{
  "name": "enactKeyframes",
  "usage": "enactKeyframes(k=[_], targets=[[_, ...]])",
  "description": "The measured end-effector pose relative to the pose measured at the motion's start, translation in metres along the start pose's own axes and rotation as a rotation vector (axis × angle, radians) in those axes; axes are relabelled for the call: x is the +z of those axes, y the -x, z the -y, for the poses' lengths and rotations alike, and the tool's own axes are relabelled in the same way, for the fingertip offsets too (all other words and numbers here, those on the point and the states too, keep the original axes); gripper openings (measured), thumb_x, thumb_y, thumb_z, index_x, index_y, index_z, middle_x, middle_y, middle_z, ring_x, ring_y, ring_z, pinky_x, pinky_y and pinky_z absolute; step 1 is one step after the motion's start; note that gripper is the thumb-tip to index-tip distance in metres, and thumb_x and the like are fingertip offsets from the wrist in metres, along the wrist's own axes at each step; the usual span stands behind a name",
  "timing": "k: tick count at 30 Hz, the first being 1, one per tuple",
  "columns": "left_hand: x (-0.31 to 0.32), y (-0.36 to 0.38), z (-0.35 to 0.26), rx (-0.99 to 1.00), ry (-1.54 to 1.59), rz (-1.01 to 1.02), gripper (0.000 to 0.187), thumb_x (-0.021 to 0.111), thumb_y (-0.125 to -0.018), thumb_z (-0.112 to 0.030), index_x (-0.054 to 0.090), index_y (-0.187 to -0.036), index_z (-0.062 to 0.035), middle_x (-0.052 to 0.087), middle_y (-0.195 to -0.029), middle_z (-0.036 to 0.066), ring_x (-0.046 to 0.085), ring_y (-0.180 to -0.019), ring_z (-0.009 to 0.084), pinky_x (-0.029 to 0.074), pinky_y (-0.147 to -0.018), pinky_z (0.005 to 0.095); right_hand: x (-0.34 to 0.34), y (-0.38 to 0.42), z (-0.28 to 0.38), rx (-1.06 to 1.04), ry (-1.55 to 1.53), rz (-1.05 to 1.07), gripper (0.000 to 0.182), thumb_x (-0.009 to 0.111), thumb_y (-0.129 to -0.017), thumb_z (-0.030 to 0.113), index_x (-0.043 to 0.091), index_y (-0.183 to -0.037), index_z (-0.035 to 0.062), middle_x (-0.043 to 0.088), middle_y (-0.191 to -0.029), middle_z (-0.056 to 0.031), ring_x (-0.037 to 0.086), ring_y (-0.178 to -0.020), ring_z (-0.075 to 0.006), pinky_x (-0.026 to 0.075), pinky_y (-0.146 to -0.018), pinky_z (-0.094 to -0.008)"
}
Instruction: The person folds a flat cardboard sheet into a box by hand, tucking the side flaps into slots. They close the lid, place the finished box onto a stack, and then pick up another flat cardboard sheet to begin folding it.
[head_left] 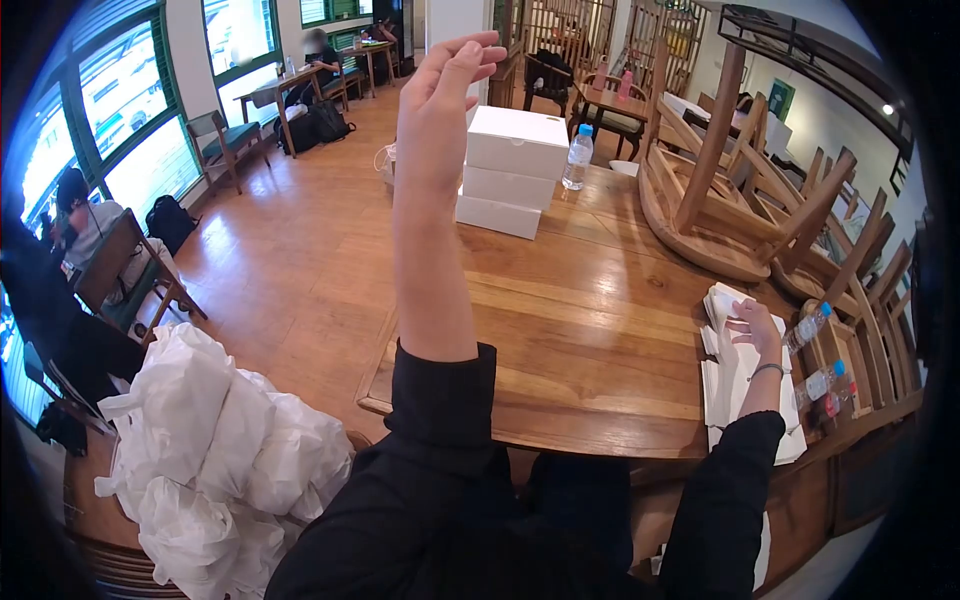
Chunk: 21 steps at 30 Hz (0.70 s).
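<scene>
My left hand [450, 80] is raised in front of me, its fingers stretched out to the right with nothing in them. Just beyond that forearm stands a stack of white cardboard boxes [513, 170] on the wooden table [570, 330]. At the table's right side, my right hand [755, 332] lies on a pile of flat, folded white bags or sheets [722, 375]; I cannot make out which. Its fingers are spread over the top of the pile.
Filled white plastic bags [220, 430] are heaped at my lower left. A water bottle [578, 158] stands beside the boxes, and more bottles [820, 380] are at the right edge. Upturned wooden stools [700, 210] rest at the back right. People sit by the windows.
</scene>
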<state>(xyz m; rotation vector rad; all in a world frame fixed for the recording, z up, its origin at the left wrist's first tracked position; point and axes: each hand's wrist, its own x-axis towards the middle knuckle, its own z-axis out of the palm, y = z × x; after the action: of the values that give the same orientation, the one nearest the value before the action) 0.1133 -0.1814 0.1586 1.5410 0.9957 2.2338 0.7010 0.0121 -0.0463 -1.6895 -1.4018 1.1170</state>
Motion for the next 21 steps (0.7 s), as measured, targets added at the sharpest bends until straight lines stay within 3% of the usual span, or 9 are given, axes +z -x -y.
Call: enactKeyframes(k=[7,9,11,13,15,17,18,21], targets=[[0.006,0.002,-0.003,0.054,-0.018,0.013,0.045,0.050,-0.105,-0.043,0.073,-0.130,-0.0122,0.075,-0.125,0.008,0.064,-0.124,0.0193,0.044,-0.105,0.0367,-0.007,-0.002,0.013,-0.072,0.099,-0.202,0.020,0.061,-0.104,0.026,0.054,-0.096,0.0089,0.070,-0.101,-0.0156,0.077,-0.079,-0.0282,0.060,-0.051,-0.0391],[0.012,0.004,-0.006,0.080,-0.019,0.054,0.045,0.050,-0.106,-0.042,0.073,-0.129,-0.0117,0.075,-0.125,0.008,0.064,-0.124,0.0197,0.044,-0.106,0.0372,-0.019,-0.016,0.024,-0.278,0.175,-0.323,0.020,0.057,-0.105,0.025,0.052,-0.097,0.0081,0.070,-0.094,-0.0157,0.075,-0.066,-0.0256,0.058,-0.046,-0.0359],[0.021,0.007,-0.009,0.093,-0.019,0.109,0.044,0.050,-0.106,-0.041,0.073,-0.129,-0.0112,0.075,-0.124,0.008,0.064,-0.124,0.0198,0.044,-0.106,0.0376,-0.031,-0.017,0.054,-0.511,0.329,-0.455,0.021,0.053,-0.108,0.027,0.052,-0.098,0.0077,0.067,-0.077,-0.0105,0.067,-0.050,-0.0198,0.050,-0.041,-0.0330],[0.030,0.009,-0.007,0.132,0.012,0.178,0.038,0.052,-0.109,-0.034,0.072,-0.126,-0.0069,0.075,-0.115,0.007,0.064,-0.114,0.0164,0.045,-0.103,0.0330,-0.027,0.004,0.103,-0.683,0.384,-0.584,0.021,0.053,-0.109,0.028,0.057,-0.103,0.0081,0.064,-0.070,-0.0081,0.061,-0.045,-0.0179,0.049,-0.044,-0.0313],[0.038,0.011,-0.005,0.148,0.012,0.261,0.036,0.054,-0.109,-0.031,0.072,-0.125,-0.0046,0.075,-0.111,0.007,0.064,-0.109,0.0146,0.047,-0.100,0.0306,-0.009,0.037,0.155,-0.794,0.346,-0.582,0.024,0.054,-0.109,0.030,0.058,-0.104,0.0070,0.063,-0.071,-0.0070,0.062,-0.051,-0.0139,0.048,-0.044,-0.0295],[0.046,0.013,-0.002,0.146,-0.021,0.356,0.035,0.055,-0.109,-0.031,0.072,-0.124,-0.0045,0.075,-0.111,0.007,0.065,-0.108,0.0142,0.048,-0.099,0.0304,0.023,0.067,0.195,-0.903,0.179,-0.434,0.020,0.056,-0.109,0.027,0.060,-0.106,0.0072,0.059,-0.075,-0.0011,0.056,-0.060,-0.0060,0.048,-0.047,-0.0242],[0.050,0.014,0.001,0.137,-0.033,0.391,0.035,0.055,-0.109,-0.032,0.072,-0.124,-0.0045,0.075,-0.111,0.007,0.066,-0.108,0.0142,0.049,-0.098,0.0304,0.052,0.088,0.213,-0.954,0.066,-0.366,0.024,0.058,-0.109,0.027,0.054,-0.094,0.0089,0.056,-0.075,-0.0007,0.052,-0.053,-0.0062,0.044,-0.047,-0.0225],[0.062,0.021,0.009,0.132,-0.095,0.469,0.035,0.057,-0.108,-0.032,0.072,-0.124,-0.0039,0.075,-0.107,0.006,0.067,-0.105,0.0142,0.051,-0.093,0.0305,0.122,0.116,0.238,-0.950,-0.008,-0.128,0.021,0.056,-0.110,0.025,0.057,-0.098,0.0073,0.063,-0.080,-0.0038,0.060,-0.054,-0.0083,0.049,-0.046,-0.0218]])
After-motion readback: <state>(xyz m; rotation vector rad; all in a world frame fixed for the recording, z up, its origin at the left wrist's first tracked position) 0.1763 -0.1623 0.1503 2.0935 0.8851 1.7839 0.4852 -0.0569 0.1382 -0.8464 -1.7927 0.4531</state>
